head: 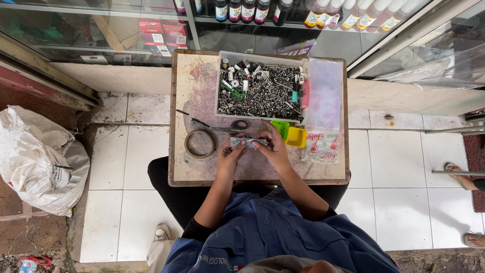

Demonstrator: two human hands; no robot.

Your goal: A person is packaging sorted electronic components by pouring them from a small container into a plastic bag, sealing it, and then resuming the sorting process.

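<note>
Your left hand (230,154) and right hand (273,146) pinch one small silvery packet (247,142) above the desk (182,101), beside one tape roll (199,143).

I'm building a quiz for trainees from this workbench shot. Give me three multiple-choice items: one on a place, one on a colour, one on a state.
1. Where does the tape roll lie?
A. left of the hands
B. inside the tray
C. on the floor

2. What colours are the two small cups by the right hand?
A. red and blue
B. green and yellow
C. both white

3. How is the small silvery packet held?
A. by both hands
B. by the left hand alone
C. it lies untouched

Answers: 1 A, it rests on the table beside the scissors. 2 B, both cups show plainly. 3 A, fingers of each hand meet on it.
</note>
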